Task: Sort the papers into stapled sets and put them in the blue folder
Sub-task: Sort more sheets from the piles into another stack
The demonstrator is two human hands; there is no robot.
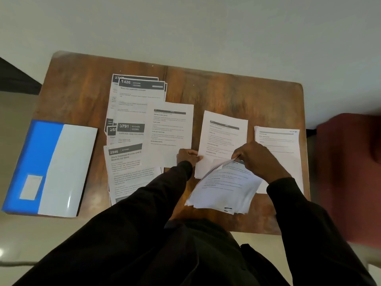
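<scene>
The right hand point(254, 158) is gripping the top edge of a loose bundle of white printed papers point(224, 188), fingers curled over it, and is holding the bundle tilted above the near part of the brown wooden table point(226, 89). The left hand point(187, 156) appears to be pinching the lower left corner of a single white printed sheet point(223, 137), which is lying flat just beyond the bundle. The glossy blue-and-white plastic folder point(47, 162) is lying closed, well apart from both hands, off to the left at the table's left edge and seemingly overhanging it. Its long axis is running from near to far, its blue band is on the outer left side, and its white side is facing the papers. The left hand is the nearer one to it, so I judge that any carry toward the folder is going to be a leftward reach. That path is crossing a spread of white papers with dark numbered headers point(127, 120) and another white text sheet point(171, 133) lying beside the left hand. A further white page point(278, 145) is sitting at the right, partly under the right sleeve and near the table's right edge, with a dark red chair point(350, 172) just past it. Bare wood is showing mostly along the far side, so that is where room for laying out sets is lying.
</scene>
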